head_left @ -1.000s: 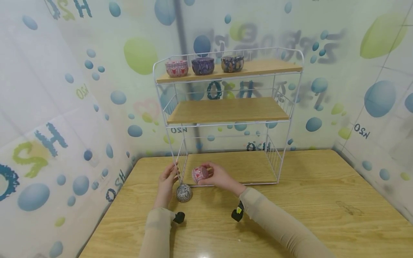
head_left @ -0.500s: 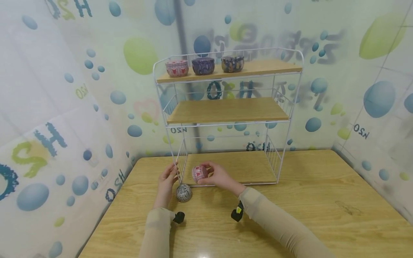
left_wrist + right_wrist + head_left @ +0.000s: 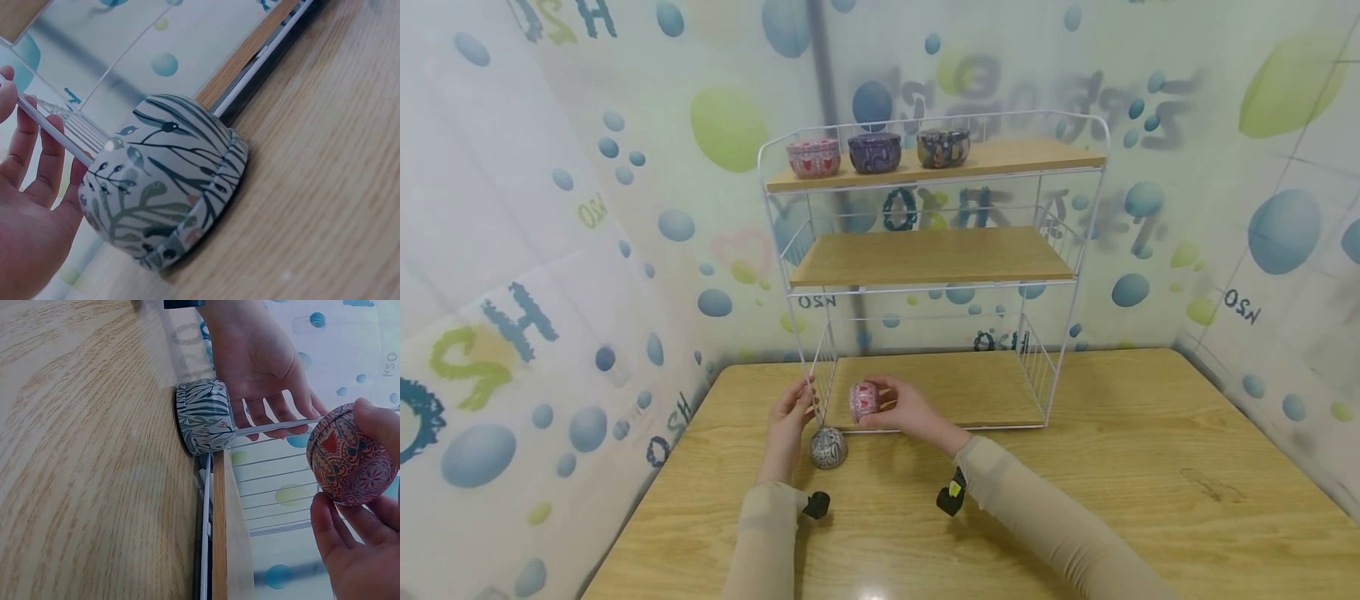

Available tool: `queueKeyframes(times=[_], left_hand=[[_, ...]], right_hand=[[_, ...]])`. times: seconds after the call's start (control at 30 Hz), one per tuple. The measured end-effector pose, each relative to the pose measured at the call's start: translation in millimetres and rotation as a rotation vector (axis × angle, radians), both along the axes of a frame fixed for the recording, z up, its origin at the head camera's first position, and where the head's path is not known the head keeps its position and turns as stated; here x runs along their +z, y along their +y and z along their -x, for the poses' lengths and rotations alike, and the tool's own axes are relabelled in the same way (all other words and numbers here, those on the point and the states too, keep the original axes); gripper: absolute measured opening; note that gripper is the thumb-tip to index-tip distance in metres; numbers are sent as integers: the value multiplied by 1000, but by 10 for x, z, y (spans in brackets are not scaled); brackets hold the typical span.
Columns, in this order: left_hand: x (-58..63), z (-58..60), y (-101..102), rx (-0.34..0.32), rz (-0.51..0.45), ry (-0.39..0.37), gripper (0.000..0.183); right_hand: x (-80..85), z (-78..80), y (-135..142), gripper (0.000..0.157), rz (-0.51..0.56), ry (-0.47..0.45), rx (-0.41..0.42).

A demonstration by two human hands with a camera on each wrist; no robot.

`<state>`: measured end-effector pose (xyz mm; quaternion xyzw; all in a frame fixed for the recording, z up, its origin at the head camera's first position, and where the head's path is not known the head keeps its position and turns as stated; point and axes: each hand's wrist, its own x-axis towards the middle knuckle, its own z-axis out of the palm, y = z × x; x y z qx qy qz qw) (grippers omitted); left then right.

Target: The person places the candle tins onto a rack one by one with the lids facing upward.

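My right hand (image 3: 913, 408) grips a small round tin (image 3: 864, 402) with a red and white pattern, thumb on one side and fingers on the other. It is tipped on its side above the front of the bottom shelf (image 3: 947, 387). My left hand (image 3: 786, 425) holds the white front-left post (image 3: 59, 134) of the rack between thumb and fingers. Just right of this hand, a tin with dark leaves on white (image 3: 159, 181) rests on the table against the rack's corner, its lipped rim down. The right wrist view shows both hands and both tins.
A white wire rack (image 3: 1078, 258) with wooden shelves stands on the wooden table (image 3: 1120, 483) before a patterned wall. On its top shelf, toward the left, are a red-pink tin (image 3: 814, 158), a purple tin (image 3: 875, 153) and a dark multicoloured tin (image 3: 943, 148).
The red patterned tin has turned a little in my right hand, so its side band shows more plainly. My left hand stays on the post, and the leaf-patterned tin has not moved.
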<state>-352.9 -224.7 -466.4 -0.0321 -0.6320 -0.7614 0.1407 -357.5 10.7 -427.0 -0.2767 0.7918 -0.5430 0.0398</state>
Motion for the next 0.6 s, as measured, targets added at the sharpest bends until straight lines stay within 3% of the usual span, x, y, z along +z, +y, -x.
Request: queueKeyframes(times=[0.33,0.6], left_hand=[[3,-8,5,1,-12,-10,19],[44,-13,-6,-23,-26,-45,40]], right_hand=[[-10,0,-4,71,40,-10,12],[-16,-4,-19,71,59,-47,7]])
